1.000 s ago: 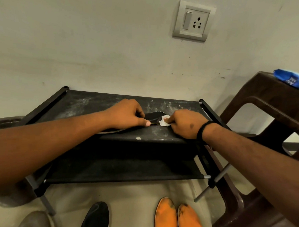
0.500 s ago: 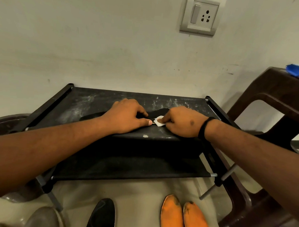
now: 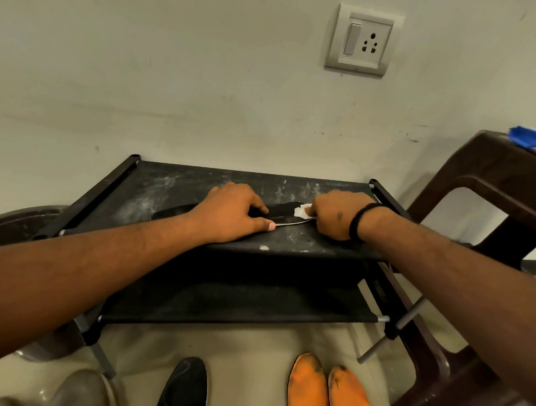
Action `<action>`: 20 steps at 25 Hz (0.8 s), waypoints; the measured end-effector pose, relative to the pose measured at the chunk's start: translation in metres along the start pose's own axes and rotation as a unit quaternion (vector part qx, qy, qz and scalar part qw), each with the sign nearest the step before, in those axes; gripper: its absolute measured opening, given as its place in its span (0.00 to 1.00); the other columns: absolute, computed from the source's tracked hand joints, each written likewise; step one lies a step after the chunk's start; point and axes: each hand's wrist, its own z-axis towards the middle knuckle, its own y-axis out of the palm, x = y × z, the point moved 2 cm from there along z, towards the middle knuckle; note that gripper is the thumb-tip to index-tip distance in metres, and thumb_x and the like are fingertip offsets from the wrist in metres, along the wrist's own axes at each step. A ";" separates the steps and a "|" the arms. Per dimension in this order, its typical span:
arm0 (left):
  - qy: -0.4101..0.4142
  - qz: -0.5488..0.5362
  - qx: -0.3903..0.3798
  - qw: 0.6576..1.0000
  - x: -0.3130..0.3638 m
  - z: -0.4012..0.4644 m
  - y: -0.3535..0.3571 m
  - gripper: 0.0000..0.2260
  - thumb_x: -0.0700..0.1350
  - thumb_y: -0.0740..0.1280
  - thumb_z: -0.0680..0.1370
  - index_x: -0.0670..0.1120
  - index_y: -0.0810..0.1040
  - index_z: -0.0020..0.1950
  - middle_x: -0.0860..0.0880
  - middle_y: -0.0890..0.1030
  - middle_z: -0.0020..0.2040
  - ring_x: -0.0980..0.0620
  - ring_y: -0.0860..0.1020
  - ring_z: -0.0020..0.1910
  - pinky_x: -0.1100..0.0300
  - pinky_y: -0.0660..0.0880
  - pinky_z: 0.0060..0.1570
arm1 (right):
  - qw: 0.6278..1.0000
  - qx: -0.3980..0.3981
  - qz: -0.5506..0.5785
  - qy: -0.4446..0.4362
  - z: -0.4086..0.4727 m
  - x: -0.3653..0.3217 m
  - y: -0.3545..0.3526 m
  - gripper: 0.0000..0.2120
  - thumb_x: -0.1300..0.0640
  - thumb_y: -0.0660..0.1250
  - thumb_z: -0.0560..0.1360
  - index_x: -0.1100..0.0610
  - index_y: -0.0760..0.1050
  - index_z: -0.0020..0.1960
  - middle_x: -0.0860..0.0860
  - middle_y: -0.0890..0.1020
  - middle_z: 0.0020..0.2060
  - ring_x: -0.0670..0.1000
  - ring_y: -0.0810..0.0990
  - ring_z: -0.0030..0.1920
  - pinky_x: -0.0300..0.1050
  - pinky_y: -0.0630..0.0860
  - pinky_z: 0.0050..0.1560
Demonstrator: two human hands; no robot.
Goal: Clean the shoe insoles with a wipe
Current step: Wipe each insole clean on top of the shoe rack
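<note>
Left hand: the left hand (image 3: 229, 212) lies across the middle of a dark insole (image 3: 278, 211), fingers curled over its far edge and thumb along its pale near edge, holding it down.
Right hand: the right hand (image 3: 336, 218), a black band (image 3: 359, 220) at the wrist, has its fingers (image 3: 314, 208) bent round a small white wipe (image 3: 301, 211), pressing it onto the insole's toe end.
Insole: flat on the dusty top shelf of a black shoe rack (image 3: 169, 186), running leftward from the right fingers and under the left palm.
Below the fingers: two orange shoes (image 3: 329, 389) and a black shoe (image 3: 185, 386) on the floor.
Right of the fingers: a brown plastic chair (image 3: 492, 169) carrying a blue packet (image 3: 533, 143).
</note>
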 end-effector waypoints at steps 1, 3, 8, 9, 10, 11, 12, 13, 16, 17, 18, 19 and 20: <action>0.001 -0.001 0.000 1.000 0.000 0.000 0.000 0.18 0.61 0.69 0.75 0.54 0.83 0.60 0.54 0.81 0.58 0.52 0.76 0.61 0.48 0.67 0.63 | 1.000 -0.007 0.012 -0.006 0.000 -0.001 0.000 0.17 0.54 0.58 0.78 0.53 0.75 0.64 0.54 0.80 0.51 0.54 0.77 0.46 0.49 0.76 0.51; 0.001 0.000 0.001 1.000 0.000 0.000 0.000 0.18 0.61 0.69 0.75 0.54 0.83 0.60 0.54 0.81 0.59 0.53 0.76 0.61 0.48 0.67 0.63 | 0.996 -0.024 0.060 -0.062 -0.001 -0.016 0.002 0.17 0.55 0.58 0.77 0.54 0.77 0.63 0.54 0.81 0.54 0.55 0.80 0.49 0.52 0.78 0.55; 0.002 -0.002 0.001 1.000 0.002 -0.001 -0.001 0.17 0.61 0.69 0.75 0.54 0.83 0.60 0.54 0.81 0.59 0.52 0.76 0.61 0.49 0.67 0.63 | 1.000 -0.009 -0.007 -0.010 -0.003 -0.002 0.001 0.17 0.55 0.57 0.78 0.52 0.74 0.65 0.53 0.78 0.48 0.54 0.75 0.46 0.47 0.73 0.48; 0.003 -0.002 0.002 1.000 0.002 -0.001 -0.002 0.18 0.61 0.69 0.75 0.54 0.83 0.60 0.54 0.81 0.59 0.52 0.76 0.61 0.48 0.66 0.63 | 1.000 -0.013 -0.006 -0.003 -0.003 0.001 0.001 0.17 0.55 0.57 0.78 0.53 0.74 0.65 0.53 0.78 0.47 0.54 0.75 0.45 0.47 0.74 0.49; 0.003 -0.001 0.001 1.000 0.002 -0.002 -0.002 0.18 0.61 0.69 0.75 0.54 0.83 0.60 0.54 0.81 0.60 0.52 0.76 0.62 0.48 0.66 0.64 | 0.999 -0.022 0.016 -0.016 -0.003 -0.003 0.000 0.17 0.55 0.57 0.78 0.54 0.75 0.65 0.54 0.80 0.50 0.54 0.77 0.46 0.48 0.76 0.52; 0.003 0.001 0.000 1.000 0.002 -0.002 -0.001 0.18 0.61 0.69 0.75 0.54 0.83 0.60 0.54 0.81 0.60 0.52 0.76 0.62 0.49 0.66 0.64 | 0.997 -0.034 0.047 -0.043 -0.003 -0.011 0.001 0.18 0.56 0.57 0.78 0.54 0.76 0.65 0.55 0.81 0.54 0.54 0.78 0.49 0.50 0.77 0.56; 0.002 0.003 -0.001 1.000 0.001 -0.002 -0.001 0.18 0.60 0.69 0.75 0.54 0.83 0.61 0.54 0.80 0.61 0.52 0.75 0.62 0.49 0.66 0.63 | 0.993 -0.039 0.079 -0.074 -0.004 -0.019 0.002 0.19 0.57 0.57 0.78 0.54 0.76 0.66 0.54 0.80 0.58 0.55 0.79 0.52 0.50 0.76 0.60; 0.002 0.005 -0.003 1.000 0.002 -0.002 -0.001 0.17 0.60 0.69 0.75 0.54 0.83 0.61 0.54 0.80 0.61 0.53 0.75 0.62 0.50 0.66 0.63 | 0.990 -0.040 0.102 -0.086 -0.004 -0.022 0.003 0.19 0.58 0.57 0.78 0.54 0.76 0.67 0.54 0.80 0.61 0.55 0.79 0.55 0.50 0.75 0.62; -0.001 0.002 -0.006 1.000 0.002 -0.002 -0.003 0.18 0.60 0.69 0.76 0.54 0.83 0.61 0.54 0.80 0.62 0.53 0.75 0.62 0.49 0.65 0.63 | 0.998 -0.023 0.047 -0.019 -0.001 -0.001 0.000 0.19 0.57 0.57 0.78 0.53 0.75 0.66 0.55 0.80 0.54 0.55 0.77 0.48 0.49 0.76 0.53; 0.000 0.001 -0.006 1.000 0.002 -0.002 -0.003 0.18 0.60 0.69 0.76 0.53 0.83 0.61 0.54 0.80 0.62 0.53 0.75 0.62 0.49 0.65 0.63 | 1.000 -0.021 0.017 0.003 -0.001 0.004 0.001 0.18 0.56 0.57 0.78 0.53 0.75 0.66 0.55 0.80 0.52 0.55 0.76 0.46 0.48 0.75 0.51; 0.001 0.000 -0.007 1.000 0.001 -0.002 -0.002 0.18 0.61 0.69 0.76 0.53 0.83 0.61 0.54 0.80 0.62 0.53 0.75 0.62 0.49 0.65 0.63 | 1.000 -0.024 0.016 0.003 -0.001 0.003 0.001 0.18 0.55 0.57 0.78 0.54 0.75 0.65 0.55 0.80 0.52 0.55 0.77 0.46 0.48 0.76 0.52; 0.002 0.000 -0.008 1.000 0.001 -0.002 -0.002 0.18 0.61 0.69 0.75 0.54 0.83 0.61 0.54 0.80 0.61 0.53 0.75 0.62 0.49 0.65 0.63 | 0.999 -0.032 0.036 -0.016 -0.001 -0.004 0.002 0.18 0.55 0.58 0.78 0.55 0.75 0.65 0.55 0.81 0.53 0.55 0.78 0.47 0.50 0.77 0.55; 0.001 0.000 -0.008 1.000 0.000 -0.002 -0.001 0.18 0.61 0.69 0.75 0.54 0.83 0.61 0.54 0.80 0.61 0.53 0.75 0.62 0.49 0.65 0.63 | 0.996 -0.036 0.066 -0.045 -0.002 -0.014 0.003 0.18 0.56 0.57 0.78 0.55 0.76 0.65 0.56 0.81 0.55 0.55 0.79 0.49 0.51 0.77 0.57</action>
